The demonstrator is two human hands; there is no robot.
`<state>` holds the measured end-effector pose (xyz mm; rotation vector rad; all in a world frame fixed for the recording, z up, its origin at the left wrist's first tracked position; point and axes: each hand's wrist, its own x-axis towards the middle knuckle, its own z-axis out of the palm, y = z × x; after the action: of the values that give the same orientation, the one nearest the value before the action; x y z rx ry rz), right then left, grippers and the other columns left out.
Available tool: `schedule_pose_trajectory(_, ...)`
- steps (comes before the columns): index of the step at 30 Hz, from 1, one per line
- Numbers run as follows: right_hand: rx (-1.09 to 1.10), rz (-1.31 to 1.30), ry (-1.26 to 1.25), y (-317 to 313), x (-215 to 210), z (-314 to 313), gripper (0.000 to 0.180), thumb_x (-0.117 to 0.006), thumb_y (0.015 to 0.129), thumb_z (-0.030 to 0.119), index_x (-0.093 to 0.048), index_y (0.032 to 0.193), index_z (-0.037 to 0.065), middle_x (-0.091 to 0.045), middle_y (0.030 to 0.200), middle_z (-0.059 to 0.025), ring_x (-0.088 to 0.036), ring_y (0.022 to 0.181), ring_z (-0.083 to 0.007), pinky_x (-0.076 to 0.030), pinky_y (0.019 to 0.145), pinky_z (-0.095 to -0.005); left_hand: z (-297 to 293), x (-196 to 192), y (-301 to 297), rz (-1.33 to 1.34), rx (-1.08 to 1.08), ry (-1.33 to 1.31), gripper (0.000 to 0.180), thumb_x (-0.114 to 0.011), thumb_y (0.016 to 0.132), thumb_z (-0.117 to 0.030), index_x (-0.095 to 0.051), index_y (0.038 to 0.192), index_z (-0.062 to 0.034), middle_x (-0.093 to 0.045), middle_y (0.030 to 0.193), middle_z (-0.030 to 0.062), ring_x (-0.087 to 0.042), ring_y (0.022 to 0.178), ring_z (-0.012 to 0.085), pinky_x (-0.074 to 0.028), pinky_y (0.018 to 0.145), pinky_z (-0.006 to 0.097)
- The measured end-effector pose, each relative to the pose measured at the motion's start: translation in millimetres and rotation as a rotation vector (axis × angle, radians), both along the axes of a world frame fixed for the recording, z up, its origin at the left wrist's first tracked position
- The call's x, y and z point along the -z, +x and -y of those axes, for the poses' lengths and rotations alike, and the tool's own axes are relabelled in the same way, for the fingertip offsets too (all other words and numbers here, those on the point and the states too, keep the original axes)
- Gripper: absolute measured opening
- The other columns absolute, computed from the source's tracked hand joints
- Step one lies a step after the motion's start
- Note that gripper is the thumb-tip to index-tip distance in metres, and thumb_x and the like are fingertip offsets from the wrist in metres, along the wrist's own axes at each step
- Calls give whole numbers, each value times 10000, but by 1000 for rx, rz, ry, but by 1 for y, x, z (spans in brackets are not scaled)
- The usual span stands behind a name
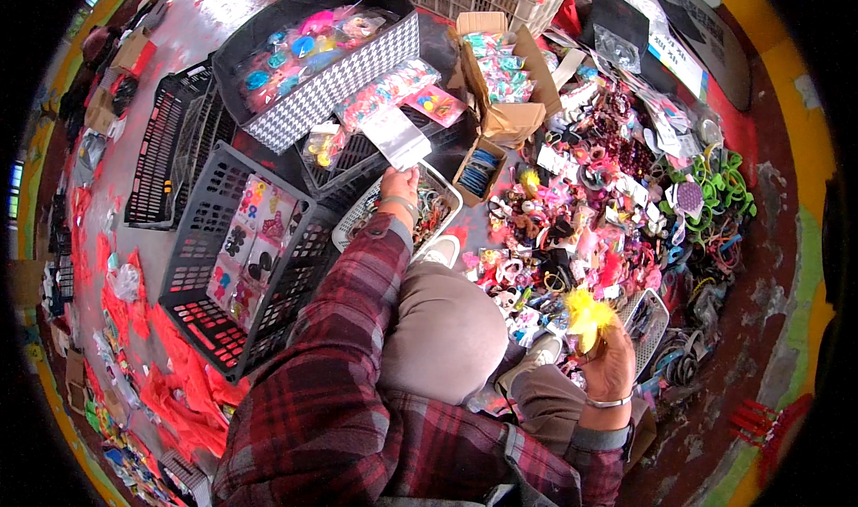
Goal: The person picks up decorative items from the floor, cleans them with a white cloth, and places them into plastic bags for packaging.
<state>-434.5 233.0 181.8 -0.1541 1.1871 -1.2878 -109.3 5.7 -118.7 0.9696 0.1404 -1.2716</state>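
The person sits low on the floor [769, 266] among heaps of hair accessories, knees drawn up, so both arms can reach the goods on either side.

The left hand [399, 185], near the middle of the frame, is stretched forward and holds up a flat packet [396, 137] of white backing card in clear wrap. The fingers are pinching its lower edge, which keeps the face of the card open to view. Its long axis runs from the hand up and to the left in the picture, the free end pointing toward the houndstooth-sided tray [332, 78] of bright clips. Just below the hand lies a white wire basket [356, 221] of loose bands, close enough to drop things into.

The right hand [609, 364], at lower right, is raised near the knee with a fluffy yellow hair ornament [588, 315]. Its fingers are curled about the base; the tuft stands upward and slightly left, clear of the pile [590, 203] of mixed accessories behind it. I cannot tell how tightly they close.

A black plastic crate [192, 275] at left holds carded bows laid flat.
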Motion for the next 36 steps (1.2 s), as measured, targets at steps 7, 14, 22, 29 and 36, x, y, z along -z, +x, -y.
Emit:
schedule_pose_trajectory(7,-30,-6,-4,-4,4,-3,302,-446,836,20,-495,1130,-26,-583,1040,-126,-597,908,-239,-512,755,-338,1,9,6,-1,-18,-115,312,-399,765,140,-505,1018,-8,-543,1016,104,-544,928,215,-482,839,325)
schedule_pose_trajectory(14,20,-1,-1,0,0,-2,307,-439,835,5,-483,1135,-37,-583,1033,-126,-597,911,-241,-510,763,-340,3,0,1,15,-38,-74,187,-453,797,114,-492,964,39,-542,969,131,-548,920,235,-485,865,338)
schedule_pose_trajectory(22,1,-27,8,-2,3,-3,290,-447,835,17,-500,1116,-37,-585,1026,-119,-596,914,-239,-505,775,-343,16,-5,1,-6,73,104,123,-575,793,4,-512,897,23,-558,849,93,-567,774,201,-527,722,276)
schedule_pose_trajectory(29,64,-75,44,-3,-2,-6,299,-455,817,2,-518,1108,-29,-592,1013,-108,-599,894,-228,-506,762,-334,45,8,-3,-51,-39,329,63,-541,806,-56,-555,846,-9,-569,824,109,-577,662,181,-509,536,215)
schedule_pose_trajectory(36,-114,71,-5,6,4,2,310,-454,817,-2,-513,1120,-31,-600,995,-104,-604,869,-220,-505,740,-323,53,157,175,1506,300,-128,350,-476,842,-377,-638,870,-69,-619,836,143,-584,772,327,-472,671,408)
